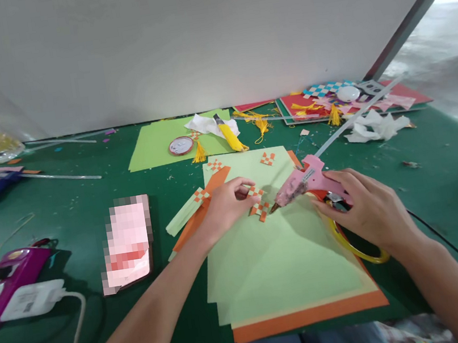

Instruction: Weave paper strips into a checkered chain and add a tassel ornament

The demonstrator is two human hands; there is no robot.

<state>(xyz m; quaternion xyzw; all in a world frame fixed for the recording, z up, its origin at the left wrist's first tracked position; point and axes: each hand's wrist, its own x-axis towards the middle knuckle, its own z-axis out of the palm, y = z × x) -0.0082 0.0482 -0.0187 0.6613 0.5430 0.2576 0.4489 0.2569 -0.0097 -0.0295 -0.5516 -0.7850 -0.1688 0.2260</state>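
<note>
My left hand (231,201) pinches a small woven paper piece (258,204), checkered in orange and pale green, just above the sheets. In my right hand (367,205) is a pink hot glue gun (305,180) with a long clear glue stick (359,117) rising from its back. The gun's nozzle points left, close to the woven piece's lower right edge; whether they touch I cannot tell. Under both hands lie pale green paper sheets (282,267) over an orange sheet (311,315). Two more checkered scraps sit near the sheets' top edge, one of them a small woven square (268,158).
Left of the sheets are paper strips (186,212), a phone (128,244) and a purple power strip (25,276) with a white charger. A yellow cutter (230,134), a round tin (181,145) and tassels lie behind. A yellow tape roll (366,257) and a black cord are at right.
</note>
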